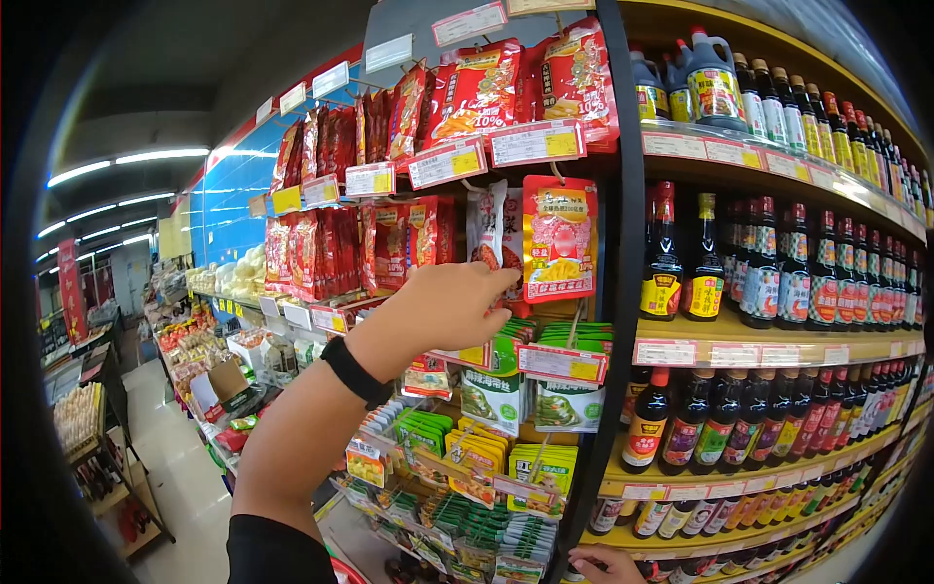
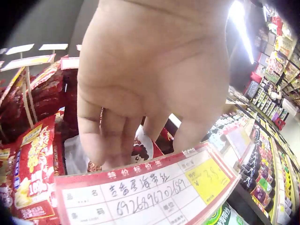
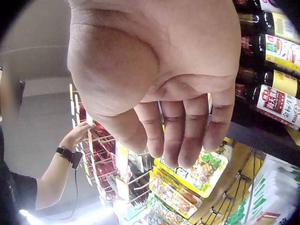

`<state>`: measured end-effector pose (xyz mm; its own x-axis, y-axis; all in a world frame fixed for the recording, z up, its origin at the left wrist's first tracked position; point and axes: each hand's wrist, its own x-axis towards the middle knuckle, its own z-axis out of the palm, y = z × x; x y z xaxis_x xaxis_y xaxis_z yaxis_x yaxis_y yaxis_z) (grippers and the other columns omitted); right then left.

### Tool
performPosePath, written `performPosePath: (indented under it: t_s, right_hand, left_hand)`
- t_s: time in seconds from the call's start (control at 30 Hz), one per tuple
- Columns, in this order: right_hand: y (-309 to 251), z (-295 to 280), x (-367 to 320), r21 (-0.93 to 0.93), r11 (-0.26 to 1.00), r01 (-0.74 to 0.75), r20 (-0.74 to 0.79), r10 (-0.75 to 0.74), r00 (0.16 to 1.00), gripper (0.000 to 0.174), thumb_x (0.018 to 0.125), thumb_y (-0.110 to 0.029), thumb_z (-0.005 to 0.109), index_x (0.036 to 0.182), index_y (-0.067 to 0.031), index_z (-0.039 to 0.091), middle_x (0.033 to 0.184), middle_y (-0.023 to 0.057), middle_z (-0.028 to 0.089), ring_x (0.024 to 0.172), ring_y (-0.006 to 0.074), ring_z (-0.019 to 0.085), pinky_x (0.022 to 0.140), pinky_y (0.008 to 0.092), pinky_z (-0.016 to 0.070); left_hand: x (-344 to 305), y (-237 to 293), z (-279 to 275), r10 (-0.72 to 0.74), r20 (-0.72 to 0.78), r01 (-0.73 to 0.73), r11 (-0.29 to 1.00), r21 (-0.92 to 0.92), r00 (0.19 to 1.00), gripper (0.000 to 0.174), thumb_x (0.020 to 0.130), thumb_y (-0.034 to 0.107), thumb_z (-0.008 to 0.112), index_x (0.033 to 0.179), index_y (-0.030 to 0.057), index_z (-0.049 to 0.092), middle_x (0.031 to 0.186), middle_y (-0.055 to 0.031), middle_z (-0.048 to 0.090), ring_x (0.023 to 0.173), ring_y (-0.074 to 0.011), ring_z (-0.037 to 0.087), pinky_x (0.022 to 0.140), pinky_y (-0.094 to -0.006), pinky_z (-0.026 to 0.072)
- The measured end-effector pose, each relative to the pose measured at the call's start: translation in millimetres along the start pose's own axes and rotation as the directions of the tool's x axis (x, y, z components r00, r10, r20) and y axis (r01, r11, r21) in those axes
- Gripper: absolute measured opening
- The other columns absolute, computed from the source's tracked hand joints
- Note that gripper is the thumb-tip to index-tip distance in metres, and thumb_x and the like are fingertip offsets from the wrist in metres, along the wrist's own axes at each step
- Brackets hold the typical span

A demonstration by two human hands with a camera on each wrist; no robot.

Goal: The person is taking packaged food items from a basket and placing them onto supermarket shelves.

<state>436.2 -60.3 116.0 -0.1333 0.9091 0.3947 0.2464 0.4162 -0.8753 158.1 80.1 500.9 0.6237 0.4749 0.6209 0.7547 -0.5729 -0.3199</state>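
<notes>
My left hand reaches up to the hanging packets. Its fingers are at the lower part of a silver-grey packet with red print, overlapping it in the head view. Just right of the fingertips hangs a red and yellow food pouch. In the left wrist view, the fingers extend down behind a handwritten price tag, the thumb apart from them, and a white and red packet shows between. Low by the shelf post, my right hand has loosely extended fingers and holds nothing.
Red packets hang on hooks above, with price tags sticking out in front. Green seaweed packets and yellow packets hang below. A dark post separates them from shelves of sauce bottles. An aisle runs at left.
</notes>
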Motion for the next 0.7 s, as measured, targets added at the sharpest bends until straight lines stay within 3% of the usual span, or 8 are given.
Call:
performPosePath:
  t_s: [0.17, 0.27, 0.37, 0.4, 0.43, 0.53, 0.57, 0.7]
  right_hand:
    - [-1.2, 0.0, -5.0, 0.029, 0.997, -0.069, 0.028, 0.068, 0.997, 0.023, 0.096, -0.014, 0.063, 0.115, -0.0005, 0.065, 0.099, 0.0052, 0.069, 0.091, 0.0130, 0.064, 0.080, 0.0266, 0.0505]
    - [-1.0, -1.3, -9.8, 0.017, 0.997, -0.077, 0.025, 0.077, 0.997, 0.025, 0.096, -0.016, 0.063, 0.116, -0.0006, 0.065, 0.100, 0.0056, 0.070, 0.091, 0.0128, 0.064, 0.080, 0.0269, 0.0508]
    - [5.9, 0.9, -14.8, -0.031, 0.999, -0.011, -0.005, 0.011, 1.000, 0.026, 0.096, -0.017, 0.063, 0.117, -0.0008, 0.065, 0.100, 0.0059, 0.070, 0.092, 0.0129, 0.063, 0.081, 0.0274, 0.0508]
    - [8.4, 1.3, -16.4, -0.029, 1.000, 0.000, -0.015, 0.000, 1.000, 0.026, 0.096, -0.017, 0.063, 0.117, -0.0011, 0.065, 0.100, 0.0055, 0.070, 0.090, 0.0127, 0.064, 0.078, 0.0272, 0.0511]
    - [11.0, 1.7, -18.2, -0.026, 1.000, 0.011, -0.025, -0.011, 1.000, 0.027, 0.096, -0.017, 0.063, 0.117, -0.0014, 0.065, 0.099, 0.0051, 0.069, 0.088, 0.0125, 0.064, 0.076, 0.0271, 0.0515]
    - [12.7, 1.3, -24.9, 0.038, 0.999, -0.038, -0.036, 0.039, 0.999, 0.027, 0.096, -0.018, 0.064, 0.118, -0.0024, 0.065, 0.093, 0.0035, 0.068, 0.074, 0.0106, 0.062, 0.063, 0.0254, 0.0500]
    - [12.3, 0.4, -27.2, 0.068, 0.995, -0.067, -0.035, 0.069, 0.997, 0.028, 0.096, -0.019, 0.064, 0.118, -0.0027, 0.065, 0.091, 0.0029, 0.068, 0.069, 0.0097, 0.062, 0.058, 0.0246, 0.0490]
    - [12.3, -2.5, -32.1, 0.110, 0.988, -0.108, -0.036, 0.113, 0.993, 0.028, 0.095, -0.019, 0.066, 0.118, -0.0031, 0.065, 0.083, 0.0015, 0.066, 0.052, 0.0062, 0.053, 0.045, 0.0225, 0.0408]
  left_hand:
    - [26.1, 10.7, -2.7, -0.011, 0.144, -0.005, 0.994, 0.105, 0.990, 0.037, 0.088, 0.034, 0.055, 0.110, 0.0077, 0.068, 0.091, -0.0200, 0.068, 0.087, -0.0362, 0.066, 0.078, -0.0478, 0.0531]
    - [42.1, 11.5, -2.9, -0.074, 0.166, 0.068, 0.997, 0.042, 0.983, 0.038, 0.088, 0.037, 0.055, 0.100, 0.0056, 0.072, 0.090, -0.0208, 0.069, 0.086, -0.0372, 0.066, 0.077, -0.0474, 0.0533]
    - [67.6, -1.0, 6.2, -0.067, 0.225, 0.110, 0.977, -0.183, 0.972, 0.044, 0.085, 0.042, 0.058, 0.084, -0.0001, 0.071, 0.077, -0.0188, 0.068, 0.077, -0.0333, 0.068, 0.071, -0.0449, 0.0529]
    - [73.6, -0.8, 5.9, -0.066, 0.243, 0.131, 0.956, -0.261, 0.968, 0.047, 0.083, 0.042, 0.059, 0.078, -0.0024, 0.071, 0.071, -0.0185, 0.068, 0.073, -0.0323, 0.068, 0.068, -0.0444, 0.0528]
    - [77.9, 1.6, 6.4, -0.139, 0.278, 0.231, 0.915, -0.331, 0.950, 0.048, 0.084, 0.041, 0.059, 0.068, -0.0034, 0.068, 0.060, -0.0150, 0.063, 0.058, -0.0274, 0.065, 0.059, -0.0404, 0.0508]
    - [85.2, 4.7, 8.9, -0.193, 0.342, 0.342, 0.823, -0.454, 0.920, 0.046, 0.085, 0.038, 0.060, 0.063, -0.0019, 0.066, 0.057, -0.0133, 0.062, 0.047, -0.0229, 0.060, 0.051, -0.0367, 0.0483]
    - [87.5, 5.9, 8.7, -0.185, 0.396, 0.371, 0.803, -0.467, 0.900, 0.042, 0.091, 0.034, 0.062, 0.090, -0.0071, 0.066, 0.068, -0.0097, 0.067, 0.047, -0.0170, 0.060, 0.043, -0.0306, 0.0439]
    - [90.3, 9.1, 12.4, -0.193, 0.429, 0.410, 0.763, -0.500, 0.882, 0.040, 0.092, 0.032, 0.060, 0.091, -0.0069, 0.066, 0.068, -0.0098, 0.067, 0.047, -0.0176, 0.061, 0.044, -0.0300, 0.0451]
